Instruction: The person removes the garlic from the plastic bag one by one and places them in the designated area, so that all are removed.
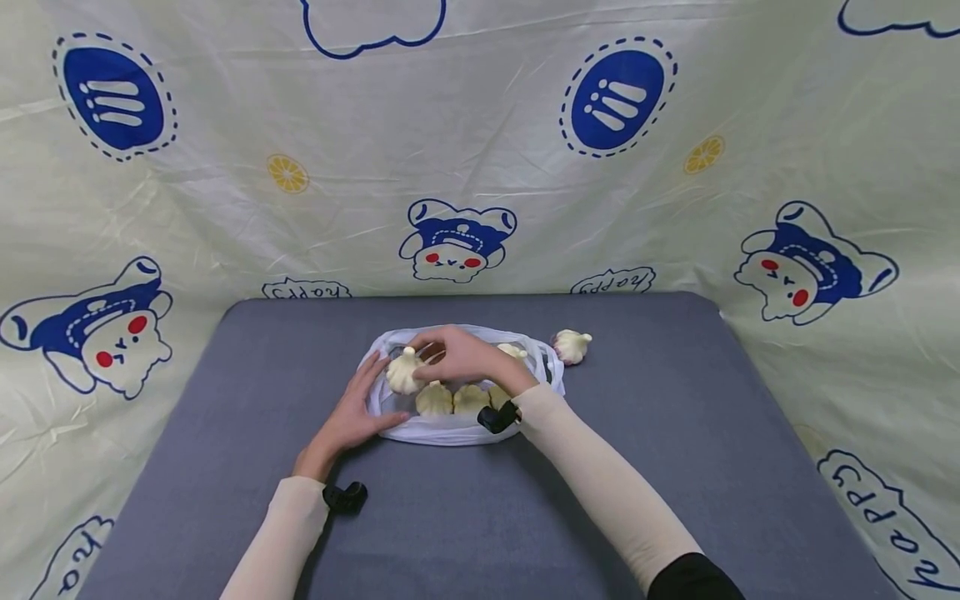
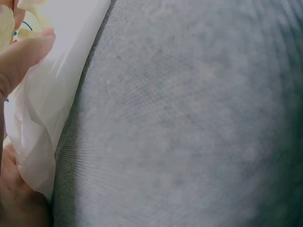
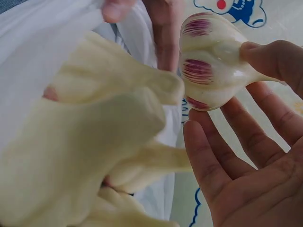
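My right hand (image 1: 461,354) pinches a garlic bulb (image 1: 405,371) by its upper part, between thumb and fingertips, over the left end of a white plastic bag (image 1: 442,432). Purple streaks mark this held bulb in the right wrist view. At the bag's left rim, my left hand (image 1: 356,412) holds the plastic, its thumb (image 2: 28,54) hooked over the edge. Inside the bag sit several more garlic bulbs (image 1: 434,400), stems up, partly hidden by my right forearm.
One loose garlic bulb (image 1: 572,347) lies on the grey table (image 1: 645,467), just past the bag's right end. Behind the table hangs a pale curtain (image 1: 487,108) printed with cartoons. Each wrist wears a small black camera (image 1: 346,498).
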Tool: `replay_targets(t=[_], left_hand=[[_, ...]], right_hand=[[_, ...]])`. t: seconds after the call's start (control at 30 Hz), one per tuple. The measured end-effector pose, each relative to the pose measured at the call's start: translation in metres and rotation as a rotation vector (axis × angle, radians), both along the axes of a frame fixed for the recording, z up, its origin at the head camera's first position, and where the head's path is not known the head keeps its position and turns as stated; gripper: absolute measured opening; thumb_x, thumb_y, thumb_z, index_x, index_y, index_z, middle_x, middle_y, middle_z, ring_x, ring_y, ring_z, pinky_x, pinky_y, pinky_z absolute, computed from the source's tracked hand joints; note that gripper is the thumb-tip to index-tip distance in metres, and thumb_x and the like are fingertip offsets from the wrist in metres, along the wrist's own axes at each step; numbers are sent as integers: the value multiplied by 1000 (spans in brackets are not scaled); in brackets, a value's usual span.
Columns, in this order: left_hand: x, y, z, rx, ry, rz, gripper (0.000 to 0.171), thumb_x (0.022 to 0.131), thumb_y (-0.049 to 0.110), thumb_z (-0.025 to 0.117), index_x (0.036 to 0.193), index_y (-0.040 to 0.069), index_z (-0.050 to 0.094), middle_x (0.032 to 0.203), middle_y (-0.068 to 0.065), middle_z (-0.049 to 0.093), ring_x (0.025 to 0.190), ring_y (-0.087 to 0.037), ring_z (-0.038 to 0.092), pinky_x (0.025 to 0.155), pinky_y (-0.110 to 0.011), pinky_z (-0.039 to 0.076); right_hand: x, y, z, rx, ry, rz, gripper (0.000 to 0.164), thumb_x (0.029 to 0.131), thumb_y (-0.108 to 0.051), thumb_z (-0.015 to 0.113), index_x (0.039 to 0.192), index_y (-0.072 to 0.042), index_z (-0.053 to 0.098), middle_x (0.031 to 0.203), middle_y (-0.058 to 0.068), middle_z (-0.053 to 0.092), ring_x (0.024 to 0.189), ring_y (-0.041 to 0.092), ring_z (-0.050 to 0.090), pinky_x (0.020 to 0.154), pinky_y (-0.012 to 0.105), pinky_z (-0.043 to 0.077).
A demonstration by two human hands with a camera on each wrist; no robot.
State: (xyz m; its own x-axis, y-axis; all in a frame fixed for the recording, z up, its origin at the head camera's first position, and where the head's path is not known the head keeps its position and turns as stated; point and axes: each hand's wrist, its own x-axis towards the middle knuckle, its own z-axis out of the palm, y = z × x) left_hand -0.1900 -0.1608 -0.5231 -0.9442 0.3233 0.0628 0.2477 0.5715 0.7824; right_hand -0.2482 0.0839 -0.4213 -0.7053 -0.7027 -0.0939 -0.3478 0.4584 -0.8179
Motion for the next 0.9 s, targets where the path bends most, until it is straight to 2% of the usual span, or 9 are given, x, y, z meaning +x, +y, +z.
replay_targets(t=[0.23, 0.43, 0.6, 0.73, 0.9], left_hand=[[-1, 0, 0, 9, 9, 2, 100, 81, 32, 86, 161, 7, 32, 173, -14, 14, 158, -41, 12, 122, -68, 17], [-1, 0, -2, 0, 2, 6, 103, 80, 35, 87, 161, 8, 31, 173, -13, 13, 158, -41, 12, 122, -68, 18], [-1, 0, -3, -2, 6, 5, 106, 77, 37, 88, 161, 8, 31, 173, -14, 14, 158, -41, 13, 122, -67, 18], [-1, 0, -3, -2, 12, 4, 107, 76, 36, 89, 161, 7, 31, 173, -14, 15, 158, -41, 13, 122, -67, 18], [0, 1, -1, 0, 12, 3, 106, 77, 35, 89, 161, 6, 31, 172, -16, 15, 158, -42, 13, 122, -67, 18]], right_hand=[[3, 16, 4, -48, 46, -34, 39, 93, -19, 74, 130, -8, 67, 132, 11, 68, 120, 26, 68, 98, 31, 57], [6, 31, 6, -78, 56, -97, 39, 92, -19, 75, 130, -8, 68, 131, 11, 68, 120, 27, 68, 97, 31, 57], [10, 46, 8, -109, 54, -150, 41, 92, -19, 75, 131, -8, 68, 131, 11, 68, 120, 27, 67, 99, 37, 57], [13, 59, 10, -132, 66, -181, 44, 92, -19, 75, 133, -6, 67, 131, 13, 68, 121, 30, 66, 103, 45, 55], [15, 81, 7, -120, 86, -242, 44, 93, -20, 75, 134, -6, 66, 134, 14, 67, 123, 32, 64, 102, 48, 55]])
